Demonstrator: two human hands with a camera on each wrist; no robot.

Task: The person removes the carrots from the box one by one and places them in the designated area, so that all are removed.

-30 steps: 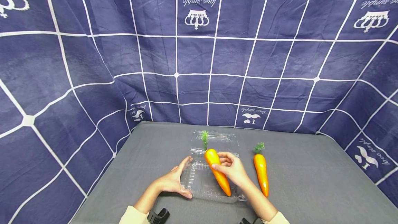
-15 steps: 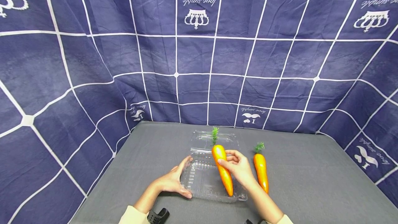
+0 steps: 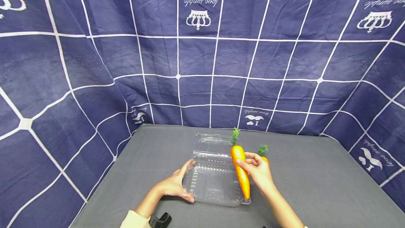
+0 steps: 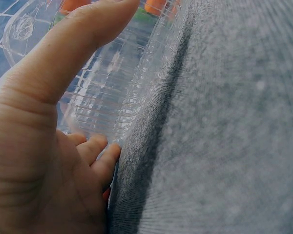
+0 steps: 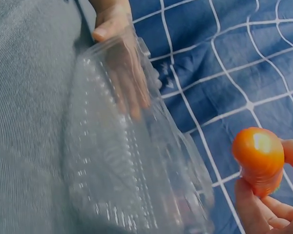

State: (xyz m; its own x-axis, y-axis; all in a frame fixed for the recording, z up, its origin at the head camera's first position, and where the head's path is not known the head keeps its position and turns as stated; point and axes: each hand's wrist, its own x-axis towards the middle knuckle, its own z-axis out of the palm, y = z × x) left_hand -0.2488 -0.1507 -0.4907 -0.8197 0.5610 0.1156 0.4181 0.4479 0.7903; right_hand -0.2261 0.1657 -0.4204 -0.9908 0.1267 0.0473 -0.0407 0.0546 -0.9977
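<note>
My right hand [image 3: 257, 171] pinches an orange carrot [image 3: 241, 171] with a green feathery top, thumb on one side and fingers on the other. The carrot is tilted over the right edge of a clear plastic clamshell container [image 3: 212, 184], its tip near the front right corner. In the right wrist view the held carrot [image 5: 259, 153] shows end-on, apart from the container. My left hand [image 3: 175, 185] holds the container's left side, thumb at the front and fingers along the side. A second carrot [image 3: 264, 159] lies on the right, mostly hidden behind my right hand.
The container's lid [image 3: 212, 143] lies folded back toward the rear. Everything rests on a grey cloth-covered table [image 3: 316, 185]. A blue cloth with white grid lines [image 3: 196, 59] hangs behind and along the sides.
My right hand has carried the carrot rightward, from above the container's middle to its right edge, now covering most of the second carrot. My left hand and the container stay in place.
</note>
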